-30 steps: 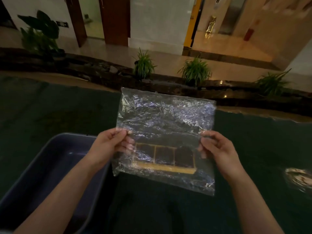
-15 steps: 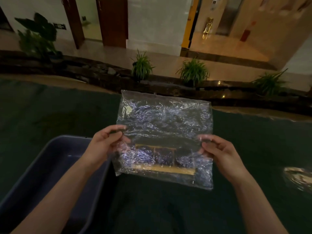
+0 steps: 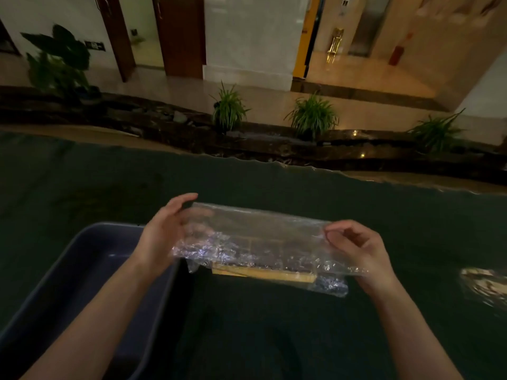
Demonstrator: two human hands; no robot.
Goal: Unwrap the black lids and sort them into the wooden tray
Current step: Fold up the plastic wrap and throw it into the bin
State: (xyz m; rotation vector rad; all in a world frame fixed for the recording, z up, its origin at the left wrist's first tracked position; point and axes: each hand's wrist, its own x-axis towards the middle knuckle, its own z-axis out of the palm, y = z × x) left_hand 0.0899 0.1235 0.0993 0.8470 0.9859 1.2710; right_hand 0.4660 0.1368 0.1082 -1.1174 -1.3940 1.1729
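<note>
Left grip: the left hand [image 3: 164, 237] is at the centre left of the frame; its thumb and fingers close on the left edge of the plastic bag [image 3: 260, 242].
Right grip: the right hand [image 3: 359, 250] is at the centre right; thumb and forefinger pinch the right edge of the same bag, and the other fingers are curled.
Plastic bag: clear and wrinkled, stretched between the two hands, lying almost flat above the counter [image 3: 274, 338]. Whether it holds a lid, I cannot tell.
Wooden tray: the wooden tray [image 3: 263, 274] is in the centre of the frame, under the bag and seen partly through it; its pale front rim shows below the bag. Dark compartments are seen through the plastic, and I cannot tell what is in them.
Bin: a blue-grey bin [image 3: 82, 283] stands at the lower left, just beside the left forearm.
Counter: dark green surface across the lower half of the frame.
Right edge: a crumpled shiny thing [image 3: 482, 283], blurred, lies on the counter.
Background: three green plants [image 3: 312, 116] in a row beyond the counter, upper part of the frame.
</note>
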